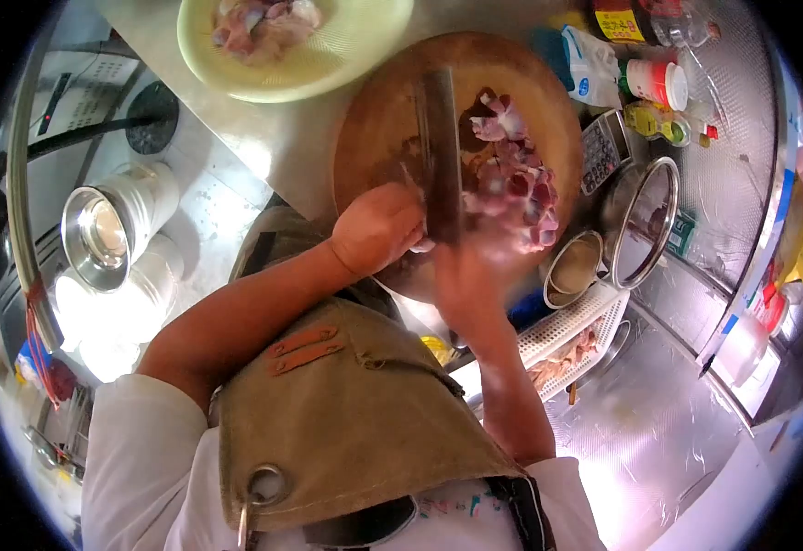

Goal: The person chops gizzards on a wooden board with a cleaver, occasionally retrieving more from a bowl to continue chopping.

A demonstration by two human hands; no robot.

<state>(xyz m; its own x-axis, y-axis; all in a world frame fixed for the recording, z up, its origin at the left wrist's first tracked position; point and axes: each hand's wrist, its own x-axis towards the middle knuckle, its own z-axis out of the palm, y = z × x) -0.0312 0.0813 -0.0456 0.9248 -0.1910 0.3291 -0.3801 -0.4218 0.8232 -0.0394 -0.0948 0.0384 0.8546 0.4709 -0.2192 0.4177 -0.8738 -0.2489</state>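
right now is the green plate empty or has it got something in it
Not empty: the green plate holds a pile of pale pink meat pieces in its middle.

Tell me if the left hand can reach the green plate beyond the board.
Probably yes. The left hand sits on the board, and only bare board and counter lie between it and the green plate; the cleaver stands to its right.

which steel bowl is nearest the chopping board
The small steel bowl right beside the board, at its near right edge. The bigger pot sits beyond it, and the canisters stand far left.
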